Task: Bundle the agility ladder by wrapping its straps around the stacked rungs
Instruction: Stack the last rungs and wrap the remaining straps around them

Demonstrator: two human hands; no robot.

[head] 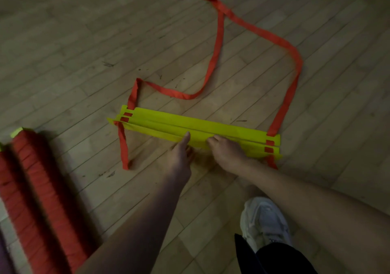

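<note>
Several yellow rungs (211, 126) lie stacked flat on the wooden floor, slightly fanned. Red straps thread through both ends. The left strap (190, 95) loops away over the floor, and the right strap (293, 79) runs far up toward the top edge. A short strap loop (124, 147) hangs off the left end. My left hand (179, 157) grips the stack's near edge, thumb on top. My right hand (226, 152) holds the same edge just to the right, fingers curled over it.
Two bundled ladders wrapped in red strap (42, 189) lie at the left, a yellow rung tip (16, 132) poking out. My white shoe (263, 221) and dark trouser leg (280, 259) are at the bottom right. The floor (84, 41) is wooden planks.
</note>
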